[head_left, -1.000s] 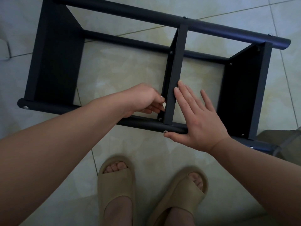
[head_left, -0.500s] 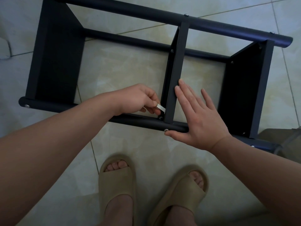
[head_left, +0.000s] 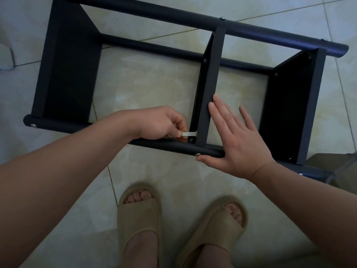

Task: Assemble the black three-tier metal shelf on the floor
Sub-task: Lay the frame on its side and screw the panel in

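The black metal shelf (head_left: pixel 73 74) lies on its side on the tiled floor, its three tiers standing as upright panels between round black posts. My left hand (head_left: pixel 164 124) pinches a small silver wrench (head_left: pixel 190 134) whose tip sits at a bolt (head_left: pixel 191 140) where the middle tier (head_left: pixel 209 93) meets the near post (head_left: pixel 173 147). My right hand (head_left: pixel 235 138) lies flat with straight fingers against the middle tier's right side, thumb along the near post beside a silver bolt head (head_left: pixel 198 155).
My two feet in beige slides (head_left: pixel 139 215) stand on the floor just in front of the shelf. A brown box corner (head_left: pixel 332 169) shows at the right edge. Pale floor tiles (head_left: pixel 146 86) show through the frame.
My left hand has turned and drawn back to the left, so the silver wrench now shows lying level at the bolt. My right hand has stayed pressed on the middle tier.
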### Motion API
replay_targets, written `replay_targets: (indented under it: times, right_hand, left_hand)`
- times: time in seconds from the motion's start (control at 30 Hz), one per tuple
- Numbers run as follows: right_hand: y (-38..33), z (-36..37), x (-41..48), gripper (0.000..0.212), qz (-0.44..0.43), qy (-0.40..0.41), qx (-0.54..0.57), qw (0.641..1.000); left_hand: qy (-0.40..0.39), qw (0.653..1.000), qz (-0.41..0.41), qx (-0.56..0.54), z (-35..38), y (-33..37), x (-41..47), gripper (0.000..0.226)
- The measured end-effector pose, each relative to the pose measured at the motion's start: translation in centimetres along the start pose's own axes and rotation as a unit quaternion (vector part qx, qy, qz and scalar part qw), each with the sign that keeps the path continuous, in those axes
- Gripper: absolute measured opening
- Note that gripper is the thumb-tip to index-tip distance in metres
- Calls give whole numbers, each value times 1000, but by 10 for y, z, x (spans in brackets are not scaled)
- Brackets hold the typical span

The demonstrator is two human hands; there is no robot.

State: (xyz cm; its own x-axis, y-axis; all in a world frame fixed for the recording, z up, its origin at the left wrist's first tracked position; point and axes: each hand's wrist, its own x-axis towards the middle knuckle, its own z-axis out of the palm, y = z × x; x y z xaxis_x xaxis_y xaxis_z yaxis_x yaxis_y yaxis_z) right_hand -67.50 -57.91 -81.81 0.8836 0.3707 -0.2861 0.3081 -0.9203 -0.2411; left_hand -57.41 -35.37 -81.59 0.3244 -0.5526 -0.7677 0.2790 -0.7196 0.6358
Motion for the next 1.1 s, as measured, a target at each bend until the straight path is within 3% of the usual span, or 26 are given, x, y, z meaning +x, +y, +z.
replay_targets:
  times: [0.23, 0.63, 0.8, 0.97, 1.1]
  right_hand:
    - [0, 1, 0, 110, -2, 4, 4, 1000]
    - [1, 2, 0, 111, 0, 0, 7, 1000]
    - [1, 1, -1, 111, 0, -4, 7, 1000]
    - [1, 1, -1, 110, -3, 1, 10, 1000]
    - [1, 1, -1, 110, -2, 4, 10, 1000]
  left_hand:
    - [3, 998, -8, 56, 2, -1, 2, 17]
    - [111, 986, 18, 123, -1, 1, 1, 15]
    - [119, 991, 29, -45, 1, 8, 1, 10]
    - [122, 965, -4, -231, 7, 14, 8, 10]
    - [167, 961, -29, -218, 12, 13, 16, 10]
